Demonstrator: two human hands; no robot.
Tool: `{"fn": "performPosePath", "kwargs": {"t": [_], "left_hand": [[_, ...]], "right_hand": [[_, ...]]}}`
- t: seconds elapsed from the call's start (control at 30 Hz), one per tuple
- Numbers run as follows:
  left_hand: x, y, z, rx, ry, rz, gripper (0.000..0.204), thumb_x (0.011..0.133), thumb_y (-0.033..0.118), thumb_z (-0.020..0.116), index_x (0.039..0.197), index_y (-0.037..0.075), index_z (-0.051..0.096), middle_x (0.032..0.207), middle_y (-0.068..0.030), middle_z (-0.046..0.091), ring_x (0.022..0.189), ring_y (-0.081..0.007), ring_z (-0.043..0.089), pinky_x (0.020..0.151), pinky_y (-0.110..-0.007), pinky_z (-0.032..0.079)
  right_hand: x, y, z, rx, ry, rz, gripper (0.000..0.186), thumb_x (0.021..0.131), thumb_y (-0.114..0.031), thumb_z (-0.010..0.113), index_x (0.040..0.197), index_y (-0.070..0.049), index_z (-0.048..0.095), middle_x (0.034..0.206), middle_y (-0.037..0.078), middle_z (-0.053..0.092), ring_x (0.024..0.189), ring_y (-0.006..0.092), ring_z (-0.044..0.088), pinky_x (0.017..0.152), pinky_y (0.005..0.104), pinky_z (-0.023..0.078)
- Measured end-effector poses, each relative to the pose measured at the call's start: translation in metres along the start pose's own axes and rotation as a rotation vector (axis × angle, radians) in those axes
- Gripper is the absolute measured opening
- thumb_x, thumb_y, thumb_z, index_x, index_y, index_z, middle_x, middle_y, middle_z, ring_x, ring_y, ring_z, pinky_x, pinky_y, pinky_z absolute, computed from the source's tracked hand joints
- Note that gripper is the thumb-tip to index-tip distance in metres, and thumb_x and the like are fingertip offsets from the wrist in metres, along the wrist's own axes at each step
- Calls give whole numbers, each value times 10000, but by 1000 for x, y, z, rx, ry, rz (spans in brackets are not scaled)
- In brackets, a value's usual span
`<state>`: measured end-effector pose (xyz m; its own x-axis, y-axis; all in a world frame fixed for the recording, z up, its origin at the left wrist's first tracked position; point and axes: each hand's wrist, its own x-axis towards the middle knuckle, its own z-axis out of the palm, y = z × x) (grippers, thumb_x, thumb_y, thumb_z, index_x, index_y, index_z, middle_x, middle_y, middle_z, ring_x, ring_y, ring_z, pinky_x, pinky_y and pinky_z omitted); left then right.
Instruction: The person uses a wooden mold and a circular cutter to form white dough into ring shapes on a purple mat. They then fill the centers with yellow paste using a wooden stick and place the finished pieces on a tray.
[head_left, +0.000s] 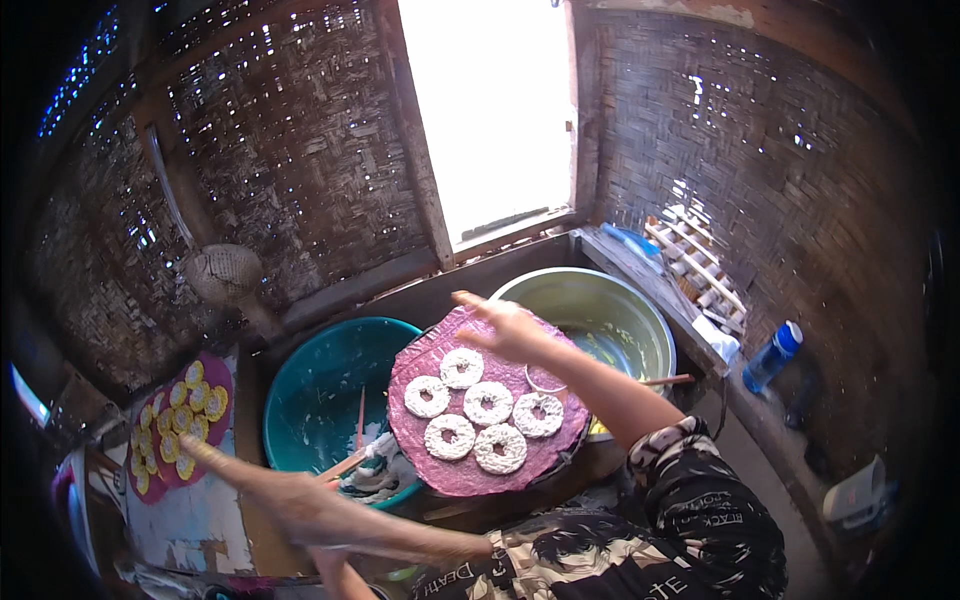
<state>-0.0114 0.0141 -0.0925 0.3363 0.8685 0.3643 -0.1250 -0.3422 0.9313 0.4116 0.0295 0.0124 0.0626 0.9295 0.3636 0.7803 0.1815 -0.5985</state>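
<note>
Several white ring-shaped pieces (488, 403), rough like dough, lie on a round board covered with a pink sheet (420, 470). My right hand (510, 328) is over the sheet's far edge, its fingers apart and nothing in them. A thin round hoop (545, 378) lies under my right forearm, partly hidden. My left hand (285, 495), smeared by motion, reaches left with a finger stretched toward yellow pieces (185, 415) on another pink sheet (222, 375). It looks unloaded. Beside it a wooden stick (345, 465) leans in the teal basin (300, 390), next to greyish cloth (385, 475).
A large metal basin (640, 300) with yellowish residue stands behind the board. On the right ledge are a blue bottle (772, 357) and a slatted bamboo piece (700, 262). A woven scoop (225, 272) hangs on the left wall. A whitish container (855, 492) is at far right.
</note>
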Motion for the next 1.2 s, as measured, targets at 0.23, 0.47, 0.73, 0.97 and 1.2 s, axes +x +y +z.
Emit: {"fn": "performPosePath", "kwargs": {"t": [0.23, 0.47, 0.73, 0.97, 1.2], "left_hand": [[-30, 34, -17, -837, -85, 59, 603, 907, 384, 357, 1371, 16, 242, 1287, -273, 300, 1225, -387, 246, 1062, -476, 230], [-35, 59, 23, -409, 177, 135, 543, 904, 319, 420, 1338, 14, 308, 1133, -211, 393, 1092, -327, 354, 1014, -449, 303], [-11, 47, 53, -292, 133, 59, 476, 900, 246, 491, 1300, 11, 384, 957, -141, 499, 941, -258, 478, 960, -417, 387], [11, 8, 57, 151, 100, -547, 416, 893, 201, 552, 1251, 13, 457, 830, -80, 575, 818, -200, 569, 911, -390, 453], [98, -1, 174, 120, -214, -32, 724, 657, 173, 778, 1269, 22, 423, 1193, -157, 553, 1105, -262, 548, 905, -405, 461]], "right_hand": [[18, 187, -5, -345, -264, 475, 495, 846, -485, 529, 822, -19, 695, 814, 200, 661, 817, 379, 631, 790, 416, 487], [-25, 213, -9, 341, -326, 702, 228, 854, -243, 584, 886, -25, 641, 670, 45, 578, 592, 141, 558, 520, 291, 452], [-123, 147, -10, 905, -373, 1104, 283, 911, -199, 502, 1029, 58, 487, 853, 184, 567, 616, 245, 616, 545, 353, 557], [-118, 68, -55, 108, -1169, 609, 506, 905, -452, 528, 1055, 25, 607, 828, 108, 649, 724, 176, 647, 664, 303, 525], [-102, 7, -43, 1137, -1019, 467, 870, 722, -650, 636, 1256, 2, 422, 1125, 100, 506, 1046, 192, 479, 864, 330, 394]]}}
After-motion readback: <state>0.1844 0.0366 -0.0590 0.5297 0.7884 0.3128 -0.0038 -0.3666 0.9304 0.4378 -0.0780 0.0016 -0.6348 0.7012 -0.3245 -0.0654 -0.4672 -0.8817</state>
